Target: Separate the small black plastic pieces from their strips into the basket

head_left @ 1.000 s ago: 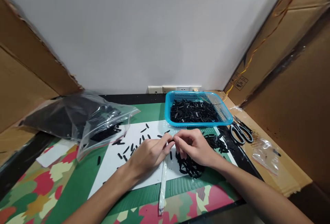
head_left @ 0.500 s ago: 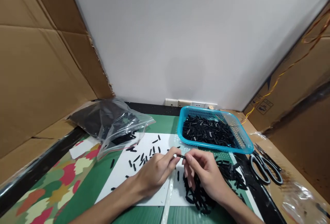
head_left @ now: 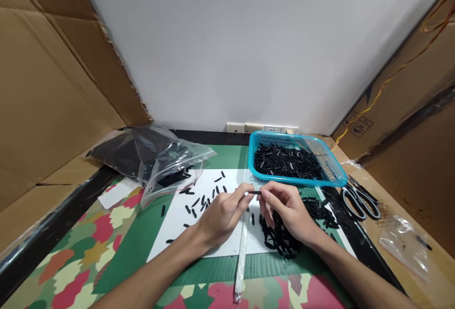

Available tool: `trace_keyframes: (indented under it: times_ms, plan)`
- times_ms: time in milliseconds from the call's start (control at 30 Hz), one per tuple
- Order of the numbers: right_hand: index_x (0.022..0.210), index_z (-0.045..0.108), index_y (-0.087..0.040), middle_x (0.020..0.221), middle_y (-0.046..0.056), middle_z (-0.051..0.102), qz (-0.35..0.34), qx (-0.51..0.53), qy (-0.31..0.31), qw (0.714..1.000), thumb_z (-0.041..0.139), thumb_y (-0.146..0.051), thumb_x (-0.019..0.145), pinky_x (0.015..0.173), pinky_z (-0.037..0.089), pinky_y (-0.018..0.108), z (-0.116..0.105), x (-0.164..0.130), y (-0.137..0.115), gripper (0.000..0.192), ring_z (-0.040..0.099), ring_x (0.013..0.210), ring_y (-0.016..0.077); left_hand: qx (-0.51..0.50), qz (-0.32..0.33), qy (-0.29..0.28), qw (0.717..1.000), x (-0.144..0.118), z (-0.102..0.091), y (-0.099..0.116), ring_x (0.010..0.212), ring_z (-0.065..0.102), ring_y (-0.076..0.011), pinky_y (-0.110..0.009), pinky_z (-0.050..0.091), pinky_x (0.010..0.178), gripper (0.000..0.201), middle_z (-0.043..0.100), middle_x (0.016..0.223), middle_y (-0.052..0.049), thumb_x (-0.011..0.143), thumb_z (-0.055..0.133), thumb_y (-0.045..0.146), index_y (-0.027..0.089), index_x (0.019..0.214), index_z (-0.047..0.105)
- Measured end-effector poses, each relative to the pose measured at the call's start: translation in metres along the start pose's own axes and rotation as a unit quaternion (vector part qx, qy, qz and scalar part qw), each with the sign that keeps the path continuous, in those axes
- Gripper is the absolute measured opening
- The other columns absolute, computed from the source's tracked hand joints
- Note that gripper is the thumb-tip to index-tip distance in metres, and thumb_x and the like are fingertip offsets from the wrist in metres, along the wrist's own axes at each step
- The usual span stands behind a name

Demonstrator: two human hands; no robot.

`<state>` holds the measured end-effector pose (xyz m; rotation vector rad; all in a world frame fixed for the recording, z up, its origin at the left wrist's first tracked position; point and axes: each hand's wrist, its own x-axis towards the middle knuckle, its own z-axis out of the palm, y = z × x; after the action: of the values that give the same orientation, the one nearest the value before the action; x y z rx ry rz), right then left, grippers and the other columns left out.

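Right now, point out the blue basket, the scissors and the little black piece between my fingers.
blue basket (head_left: 339,177), head view, near rim.
scissors (head_left: 360,204), head view, handle loops.
black piece (head_left: 255,192), head view, its middle.

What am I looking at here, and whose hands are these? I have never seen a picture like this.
There is no machine: a person wears a camera on the head, looking down at their own bare hands. The left hand and right hand pinch one small black piece between their fingertips. Below lies a white sheet on a green mat, strewn with loose black pieces and a heap of them. A blue basket holds many more. A clear plastic bag lies left, scissors right, cardboard walls around.
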<state>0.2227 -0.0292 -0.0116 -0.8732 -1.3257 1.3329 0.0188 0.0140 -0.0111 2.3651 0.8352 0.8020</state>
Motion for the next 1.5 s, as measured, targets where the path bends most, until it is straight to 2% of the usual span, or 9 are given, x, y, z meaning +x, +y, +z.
trace_keyframes:
  times_ms: [100,233,500,800,1067,1200,1367,1433,1500]
  plan:
    - [0.09,0.065,-0.017,0.063,-0.004,0.062,-0.001,0.001,0.011,1.0,0.063,-0.047,0.104,0.045,0.041,0.018,-0.004,0.0,-0.001,0.033,0.055,0.044,0.0073,-0.019,-0.002,-0.001,1.0,-0.001,0.003,0.002,0.052,0.052,-0.0093,-0.019,0.04,0.056,0.021,0.049,0.069,0.008,0.112,0.038,0.028,0.022,0.116,0.058]
    - [0.096,0.067,-0.019,0.063,-0.005,0.061,-0.007,-0.004,0.018,1.0,0.063,-0.045,0.105,0.046,0.041,0.019,-0.007,-0.001,-0.002,0.028,0.053,0.045,0.0076,-0.036,0.022,0.012,0.999,-0.002,0.006,0.001,0.051,0.047,-0.0085,-0.018,0.038,0.054,0.018,0.047,0.068,0.009,0.111,0.042,0.024,0.024,0.119,0.057]
    - [0.096,0.068,-0.019,0.065,-0.004,0.06,-0.018,-0.036,0.036,0.999,0.067,-0.04,0.102,0.048,0.045,0.021,-0.007,-0.005,-0.008,0.022,0.055,0.048,0.0086,-0.055,0.021,0.031,0.998,-0.004,0.01,-0.002,0.059,0.054,-0.0082,-0.018,0.044,0.06,0.019,0.061,0.081,0.005,0.108,0.048,0.017,0.024,0.12,0.06]
    - [0.102,0.071,-0.02,0.068,-0.003,0.064,-0.031,-0.073,0.045,0.996,0.068,-0.035,0.102,0.048,0.051,0.022,-0.007,-0.008,-0.016,0.015,0.061,0.05,0.01,-0.12,-0.002,0.03,0.992,-0.008,0.013,0.001,0.052,0.047,-0.0061,-0.016,0.041,0.055,0.022,0.054,0.07,0.008,0.107,0.048,0.013,0.025,0.124,0.057]
    - [0.107,0.071,-0.022,0.072,-0.003,0.067,-0.033,-0.073,0.039,0.996,0.067,-0.031,0.102,0.049,0.052,0.024,-0.008,-0.009,-0.018,0.011,0.063,0.05,0.011,-0.139,-0.004,0.048,0.989,-0.01,0.013,0.0,0.051,0.049,-0.0057,-0.015,0.041,0.054,0.025,0.049,0.067,0.009,0.107,0.05,0.012,0.026,0.127,0.054]
    - [0.108,0.071,-0.023,0.073,-0.003,0.068,-0.03,-0.073,0.044,0.996,0.068,-0.032,0.102,0.048,0.053,0.024,-0.007,-0.011,-0.017,0.011,0.064,0.05,0.0112,-0.15,0.002,0.045,0.988,-0.008,0.014,0.0,0.051,0.048,-0.0059,-0.015,0.039,0.051,0.018,0.052,0.07,0.008,0.108,0.049,0.016,0.025,0.124,0.054]
    - [0.105,0.072,-0.023,0.072,-0.003,0.069,-0.034,-0.078,0.051,0.995,0.068,-0.032,0.102,0.048,0.054,0.022,-0.005,-0.011,-0.016,0.01,0.063,0.052,0.0104,-0.181,-0.023,0.016,0.983,-0.01,0.017,0.0,0.058,0.055,-0.0079,-0.018,0.042,0.053,0.02,0.062,0.082,0.002,0.11,0.048,0.024,0.023,0.128,0.055]
    - [0.105,0.072,-0.023,0.072,-0.002,0.069,-0.027,-0.084,0.051,0.995,0.068,-0.033,0.101,0.048,0.053,0.022,-0.006,-0.011,-0.015,0.012,0.063,0.052,0.0107,-0.206,-0.037,0.012,0.978,-0.01,0.017,0.001,0.056,0.051,-0.0075,-0.017,0.038,0.051,0.018,0.059,0.076,0.004,0.11,0.047,0.025,0.023,0.127,0.055]
    - [0.106,0.072,-0.022,0.073,-0.002,0.07,-0.02,-0.083,0.049,0.995,0.069,-0.035,0.101,0.048,0.053,0.022,-0.007,-0.01,-0.014,0.014,0.063,0.052,0.0108,-0.23,-0.055,0.014,0.971,-0.009,0.017,0.004,0.052,0.043,-0.0074,-0.018,0.033,0.049,0.015,0.049,0.066,0.008,0.111,0.046,0.026,0.024,0.122,0.057]
